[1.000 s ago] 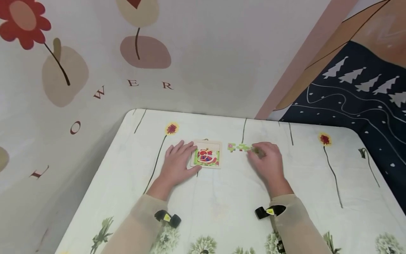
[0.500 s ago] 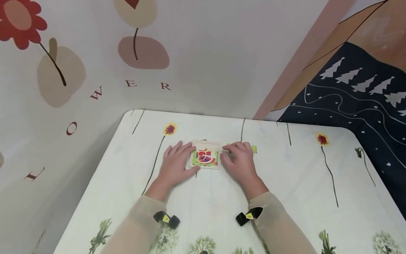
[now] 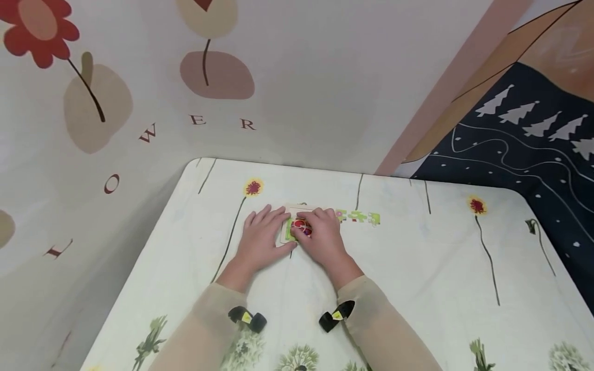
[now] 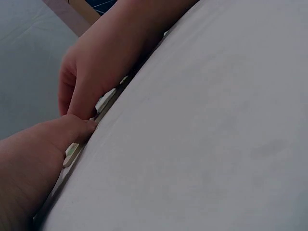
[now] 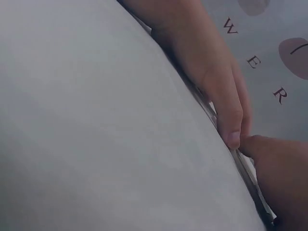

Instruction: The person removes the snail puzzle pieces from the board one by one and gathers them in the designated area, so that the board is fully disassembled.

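A small jigsaw puzzle point(image 3: 300, 225) with a red and purple snail-like picture on green lies in a pale wooden tray point(image 3: 293, 208). My left hand point(image 3: 261, 238) rests along the tray's left side, fingers spread and straight, thumb at the near edge. Over the puzzle's right part is my right hand point(image 3: 322, 237), thumb and index fingertips at the picture with a gap between them; it hides much of the puzzle. Both wrist views show the right hand point(image 4: 98, 72) and the left hand point(image 5: 216, 86) close together at the tray's edge. Green puzzle pieces point(image 3: 357, 216) lie in a row right of the tray.
The table point(image 3: 417, 268) has a white cloth printed with flowers and stems. Behind it stands a pale wall point(image 3: 320, 103) with printed flowers and letters; a dark blue, tree-patterned fabric point(image 3: 533, 134) hangs at the right.
My right hand has moved left from the loose pieces to over the puzzle, uncovering the green pieces in their row. My left hand stays on the tray.
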`<action>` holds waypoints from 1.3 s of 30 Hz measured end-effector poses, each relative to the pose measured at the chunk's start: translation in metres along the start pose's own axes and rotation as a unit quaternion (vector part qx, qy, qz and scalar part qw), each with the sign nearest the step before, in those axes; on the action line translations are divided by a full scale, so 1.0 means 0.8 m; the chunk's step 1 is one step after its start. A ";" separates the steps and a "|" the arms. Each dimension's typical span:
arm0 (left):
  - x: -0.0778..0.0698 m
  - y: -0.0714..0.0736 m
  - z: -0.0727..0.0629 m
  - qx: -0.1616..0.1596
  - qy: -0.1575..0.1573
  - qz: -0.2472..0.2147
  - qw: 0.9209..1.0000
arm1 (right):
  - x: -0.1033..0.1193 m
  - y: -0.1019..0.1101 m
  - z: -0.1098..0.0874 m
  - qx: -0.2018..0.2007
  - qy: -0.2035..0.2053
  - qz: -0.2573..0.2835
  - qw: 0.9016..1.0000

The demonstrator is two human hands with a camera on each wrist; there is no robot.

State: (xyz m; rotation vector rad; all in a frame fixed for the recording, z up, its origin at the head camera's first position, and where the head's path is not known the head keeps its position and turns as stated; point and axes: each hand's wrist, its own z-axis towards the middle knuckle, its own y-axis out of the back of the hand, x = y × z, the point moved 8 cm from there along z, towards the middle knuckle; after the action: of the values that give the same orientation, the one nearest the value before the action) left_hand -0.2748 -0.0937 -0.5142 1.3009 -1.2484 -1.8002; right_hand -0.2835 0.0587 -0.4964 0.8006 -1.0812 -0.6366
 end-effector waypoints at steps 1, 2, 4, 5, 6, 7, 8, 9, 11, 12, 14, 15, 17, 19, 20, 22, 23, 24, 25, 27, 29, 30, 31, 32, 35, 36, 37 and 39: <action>0.000 0.000 0.000 0.000 0.000 0.000 1.000 | -0.001 -0.002 0.000 0.007 -0.006 -0.004 1.000; 0.000 0.000 0.000 0.001 0.001 0.000 1.000 | -0.001 -0.003 0.000 0.013 -0.011 -0.005 1.000; 0.000 -0.001 0.000 0.002 0.002 0.001 1.000 | -0.002 -0.005 0.000 0.023 -0.022 -0.006 0.999; 0.000 -0.001 0.000 0.002 0.003 0.002 1.000 | -0.002 -0.005 0.000 0.025 -0.027 -0.005 0.999; 0.000 -0.001 0.000 0.002 0.002 0.002 1.000 | -0.002 -0.005 0.000 0.027 -0.031 -0.004 0.999; 0.000 -0.001 0.000 0.001 0.002 0.002 1.000 | -0.002 -0.005 0.000 0.028 -0.035 -0.002 0.999; 0.000 -0.001 0.000 0.002 0.002 0.002 1.000 | -0.003 -0.005 0.000 0.027 -0.038 0.000 0.999; 0.000 -0.001 0.000 0.002 0.002 0.002 1.000 | -0.003 -0.005 0.000 0.028 -0.042 0.001 0.999; 0.000 0.000 0.000 0.002 0.002 0.002 1.000 | -0.004 -0.006 0.001 0.030 -0.047 0.005 0.998; 0.000 -0.001 0.000 0.002 0.002 0.003 1.000 | -0.004 -0.006 0.001 0.031 -0.048 0.006 0.998; 0.001 -0.001 0.000 0.003 0.003 0.002 1.000 | -0.004 -0.007 0.001 0.035 -0.052 0.007 0.998; 0.001 -0.001 0.000 0.004 0.004 0.002 1.000 | -0.005 -0.007 0.001 0.036 -0.054 0.006 0.998; 0.001 -0.001 0.000 0.005 0.005 0.002 1.000 | -0.005 -0.007 0.001 0.038 -0.056 0.008 0.998; 0.001 -0.001 0.000 0.006 0.005 0.003 1.000 | -0.005 -0.006 0.002 0.038 -0.058 0.010 0.998; 0.001 -0.001 0.000 0.006 0.005 0.004 1.000 | -0.005 -0.006 0.002 0.037 -0.059 0.011 0.998; 0.001 -0.001 0.001 0.006 0.005 0.005 1.000 | -0.005 -0.004 0.002 0.035 -0.060 0.016 0.997; 0.001 -0.001 0.001 0.006 0.004 0.005 1.000 | -0.006 -0.004 0.002 0.034 -0.061 0.019 0.997; 0.001 -0.001 0.001 0.006 0.004 0.005 1.000 | -0.006 -0.004 0.001 0.032 -0.061 0.021 0.997; 0.001 -0.001 0.001 0.007 0.005 0.005 1.000 | -0.006 -0.004 0.001 0.031 -0.061 0.023 0.997; 0.001 -0.001 0.002 0.008 0.005 0.007 1.000 | -0.006 -0.003 0.001 0.025 -0.059 0.028 0.998; 0.001 -0.002 0.002 0.010 0.006 0.008 1.000 | -0.006 -0.002 0.000 0.018 -0.055 0.033 0.998; 0.000 -0.002 0.002 0.010 0.006 0.009 1.000 | -0.006 -0.002 0.000 0.013 -0.051 0.036 0.998; 0.000 -0.002 0.002 0.010 0.006 0.009 1.000 | -0.005 -0.001 0.000 0.008 -0.045 0.040 0.998; 0.000 -0.001 0.002 0.010 0.006 0.009 1.000 | -0.004 0.000 0.000 0.002 -0.038 0.044 0.998; 0.000 0.000 0.001 0.009 0.006 0.004 1.000 | -0.003 0.000 -0.001 -0.007 -0.020 0.049 0.999; 0.000 0.000 0.001 0.009 0.006 0.003 1.000 | -0.002 0.000 -0.001 -0.009 -0.015 0.050 0.999; 0.000 0.000 0.001 0.009 0.006 0.002 1.000 | -0.001 0.000 -0.001 -0.011 -0.010 0.049 0.999; 0.000 0.001 0.001 0.006 0.006 0.001 1.000 | 0.000 0.000 -0.002 -0.013 -0.001 0.046 0.999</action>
State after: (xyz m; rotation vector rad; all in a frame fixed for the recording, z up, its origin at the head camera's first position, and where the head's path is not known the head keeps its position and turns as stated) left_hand -0.2754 -0.0936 -0.5137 1.3142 -1.2564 -1.7833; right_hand -0.2822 0.0595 -0.4967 0.7242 -1.1029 -0.5729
